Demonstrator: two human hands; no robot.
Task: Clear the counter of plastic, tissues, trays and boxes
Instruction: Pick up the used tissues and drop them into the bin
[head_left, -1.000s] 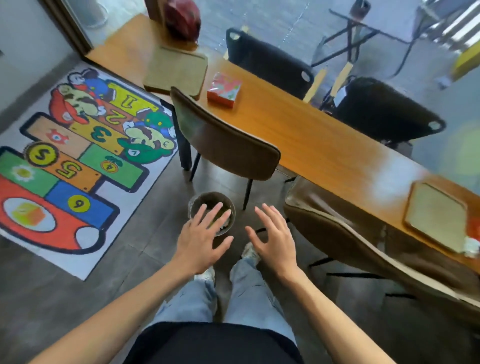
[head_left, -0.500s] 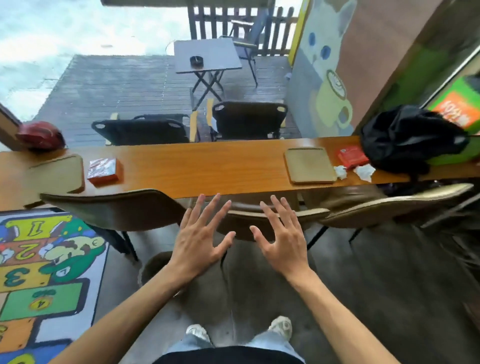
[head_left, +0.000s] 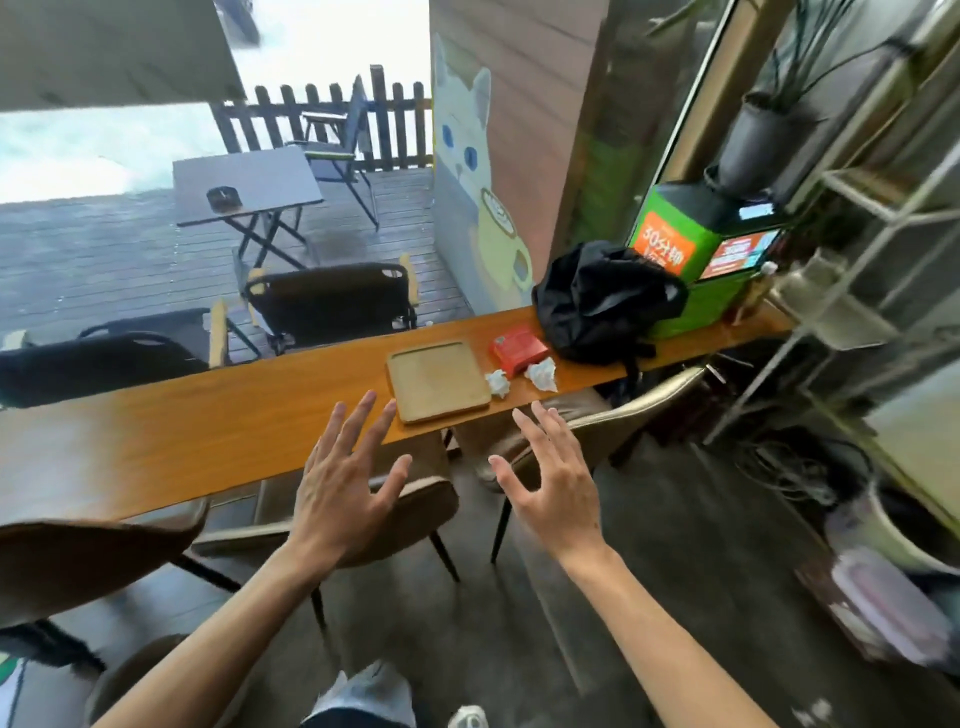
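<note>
Head view, item one — hands?

A: Left hand (head_left: 349, 488) and right hand (head_left: 551, 488), both held out with fingers spread, holding nothing, short of the counter's near edge.

B: Item two, nearest task thing?

A: Wooden tray (head_left: 437, 380), flat on the counter (head_left: 208, 436), beyond the hands and lying between their two lines of reach. It is roughly square with a raised rim, so it has no marked long axis. The left fingertips look slightly nearer to its near-left corner.

B: Item three?

A: Two crumpled tissues (head_left: 519, 378), white, just beside the tray's right edge, to the right hand's side. A red box (head_left: 518, 349) sits touching or just behind them.

B: Beyond that?

A: Black bag (head_left: 605, 301), farther right on the counter. Brown chairs (head_left: 415, 504) are tucked below the edge, under both hands.
</note>
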